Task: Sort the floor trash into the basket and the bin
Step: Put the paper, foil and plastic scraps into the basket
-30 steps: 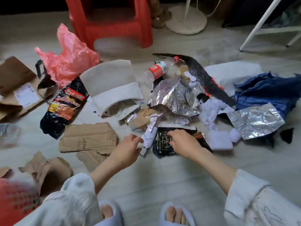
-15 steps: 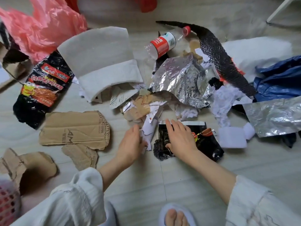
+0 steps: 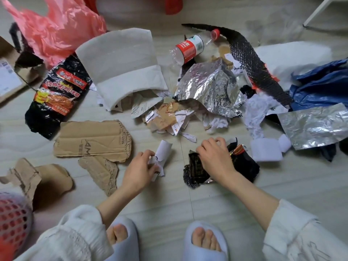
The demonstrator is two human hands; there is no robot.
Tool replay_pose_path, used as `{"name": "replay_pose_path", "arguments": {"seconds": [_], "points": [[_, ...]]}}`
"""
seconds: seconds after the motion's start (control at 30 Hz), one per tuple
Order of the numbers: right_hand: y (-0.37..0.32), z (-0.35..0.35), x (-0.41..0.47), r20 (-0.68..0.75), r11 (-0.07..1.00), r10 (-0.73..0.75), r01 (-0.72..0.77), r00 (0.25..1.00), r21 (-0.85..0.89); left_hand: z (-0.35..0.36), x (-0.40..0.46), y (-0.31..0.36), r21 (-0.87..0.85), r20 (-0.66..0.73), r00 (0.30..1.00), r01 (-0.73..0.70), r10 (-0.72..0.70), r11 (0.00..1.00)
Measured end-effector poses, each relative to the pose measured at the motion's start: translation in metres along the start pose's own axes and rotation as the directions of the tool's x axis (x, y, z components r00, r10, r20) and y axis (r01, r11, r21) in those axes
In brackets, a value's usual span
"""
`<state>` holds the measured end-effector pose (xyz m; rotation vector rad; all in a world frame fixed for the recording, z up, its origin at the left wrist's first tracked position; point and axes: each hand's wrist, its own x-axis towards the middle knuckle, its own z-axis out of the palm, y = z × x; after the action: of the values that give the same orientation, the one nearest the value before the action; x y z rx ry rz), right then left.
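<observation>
**Floor trash lying scattered, both hands gripping pieces of it**

Floor trash is spreading across the pale floor (image 3: 169, 208) in front of a crouching person. The left hand (image 3: 140, 166) is pinching a torn white paper scrap (image 3: 162, 153) between curled fingers and thumb, near the middle of the scene. The right hand (image 3: 214, 157) is curling its fingers over the far edge of a black snack wrapper (image 3: 195, 168), which is lying on the floor just right of the paper scrap.

Left of the hands, a flat cardboard piece (image 3: 92, 140) is lying beside a smaller torn cardboard piece (image 3: 101, 172), and a bent cardboard piece (image 3: 37, 176) is sitting further left. A red mesh basket (image 3: 13, 217) is showing at the near left edge.

Farther off, a pile of paper scraps (image 3: 169, 119) is sitting under a crumpled foil sheet (image 3: 209, 87). A clear plastic bottle (image 3: 190, 48) with a red label and red cap is lying on its side beyond the foil. A white foam sheet (image 3: 120, 59) is lying left of the bottle, next to a black noodle packet (image 3: 56, 95) and a pink plastic bag (image 3: 56, 29). At the right, a second foil sheet (image 3: 316, 127) is lying near a blue plastic bag (image 3: 320, 85).
</observation>
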<state>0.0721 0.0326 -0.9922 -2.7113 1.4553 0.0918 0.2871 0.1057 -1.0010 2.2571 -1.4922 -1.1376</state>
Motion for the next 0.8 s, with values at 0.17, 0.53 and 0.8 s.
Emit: {"name": "replay_pose_path", "arguments": {"seconds": [0.17, 0.53, 0.8], "points": [[0.006, -0.025, 0.003, 0.077, 0.948, 0.181, -0.195, 0.980, 0.250, -0.010, -0.011, 0.000, -0.106, -0.041, 0.999, -0.012, 0.008, 0.994], [-0.043, -0.167, 0.004, 0.031, 0.809, 0.299, -0.271, 0.954, 0.522, -0.097, -0.084, 0.040, -0.356, -0.291, 0.956, -0.146, 0.039, 0.923], [-0.154, -0.282, 0.022, -0.041, 0.717, 0.129, -0.065, 0.991, 0.694, -0.212, -0.177, 0.008, -0.476, -0.568, 0.823, -0.301, -0.028, 0.826]]}}
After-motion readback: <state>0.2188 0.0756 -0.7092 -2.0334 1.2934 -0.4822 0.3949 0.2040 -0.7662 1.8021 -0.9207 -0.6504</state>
